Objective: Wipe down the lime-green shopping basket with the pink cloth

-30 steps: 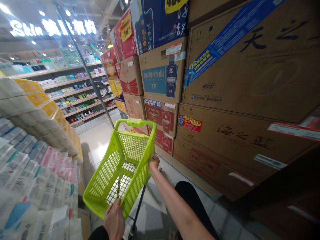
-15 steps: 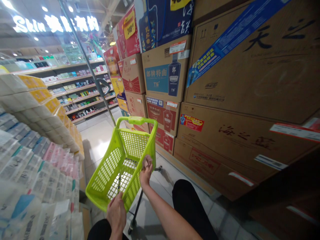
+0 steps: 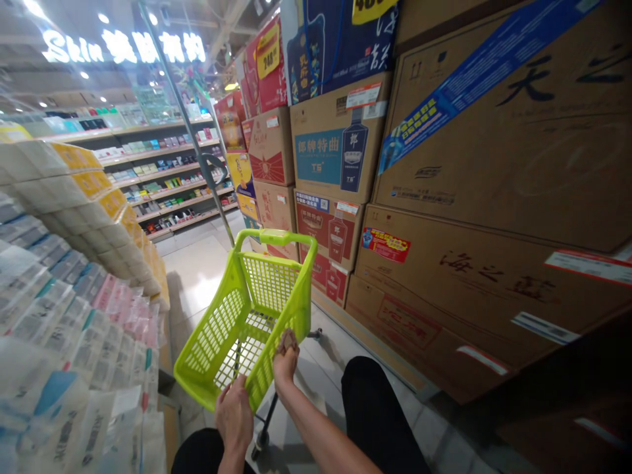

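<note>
A lime-green shopping cart (image 3: 211, 342) stands in front of me, its slatted basket holding nothing. My left hand (image 3: 234, 409) grips the near rim of the basket, fingers curled over the edge. Against the basket's right outer side, my right hand (image 3: 286, 363) is closed around a small crumpled brownish cloth (image 3: 287, 341). The cloth's lower part is hidden in the fingers. Beyond the basket rises the cart's push handle (image 3: 274, 234).
Stacked cartons (image 3: 459, 257) line the right side. On the left are piles of wrapped packs (image 3: 89, 355) and white-and-yellow bundles (image 3: 93, 197). A slanting metal pole (image 3: 190, 125) stands past the cart, before shelves (image 3: 162, 178) of small goods. Black-clad knees (image 3: 372, 408) are close below.
My right hand with the cloth has slid nearer to me along the basket's side. My left hand keeps its hold on the rim. The view has shifted slightly.
</note>
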`<state>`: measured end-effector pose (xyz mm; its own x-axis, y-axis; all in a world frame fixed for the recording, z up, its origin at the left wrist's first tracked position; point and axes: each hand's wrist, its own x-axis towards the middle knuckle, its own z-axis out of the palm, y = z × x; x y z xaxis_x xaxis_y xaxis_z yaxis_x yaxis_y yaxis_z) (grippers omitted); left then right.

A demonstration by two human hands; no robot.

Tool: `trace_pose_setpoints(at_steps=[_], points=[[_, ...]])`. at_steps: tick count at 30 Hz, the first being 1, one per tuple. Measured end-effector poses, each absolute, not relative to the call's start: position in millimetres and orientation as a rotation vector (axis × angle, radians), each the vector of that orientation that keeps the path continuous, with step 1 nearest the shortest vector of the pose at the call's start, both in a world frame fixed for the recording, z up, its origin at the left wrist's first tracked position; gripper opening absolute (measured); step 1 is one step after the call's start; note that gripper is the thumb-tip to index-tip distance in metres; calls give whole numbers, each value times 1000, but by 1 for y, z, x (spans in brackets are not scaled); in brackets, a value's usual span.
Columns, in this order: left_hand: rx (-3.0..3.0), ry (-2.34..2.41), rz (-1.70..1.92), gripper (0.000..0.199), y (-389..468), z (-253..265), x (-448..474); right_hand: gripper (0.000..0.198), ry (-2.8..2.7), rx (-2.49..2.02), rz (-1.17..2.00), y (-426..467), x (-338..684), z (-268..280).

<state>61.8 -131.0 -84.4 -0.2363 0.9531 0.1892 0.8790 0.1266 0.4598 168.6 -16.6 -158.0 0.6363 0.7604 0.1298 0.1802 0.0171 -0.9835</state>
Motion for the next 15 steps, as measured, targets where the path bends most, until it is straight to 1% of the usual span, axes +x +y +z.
trace_pose_setpoints(at_steps=[3, 5, 8, 10, 12, 15], points=[[1811, 2204, 769, 55, -128, -81, 68, 52, -893, -1549, 568, -44, 155, -151], [1801, 2153, 771, 56, -126, -78, 73, 57, -1046, -1506, 574, -74, 140, -151], [1837, 2042, 767, 61, -124, -77, 79, 60, -1315, -1377, 487, -97, 137, -156], [1879, 1979, 765, 64, -124, -75, 78, 58, -1405, -1342, 334, -79, 158, -151], [1954, 1905, 725, 59, -125, -72, 71, 58, -1367, -1389, 224, -42, 190, -135], [2167, 1810, 640, 42, -125, -68, 53, 55, -1444, -1350, 377, 0, 230, -105]])
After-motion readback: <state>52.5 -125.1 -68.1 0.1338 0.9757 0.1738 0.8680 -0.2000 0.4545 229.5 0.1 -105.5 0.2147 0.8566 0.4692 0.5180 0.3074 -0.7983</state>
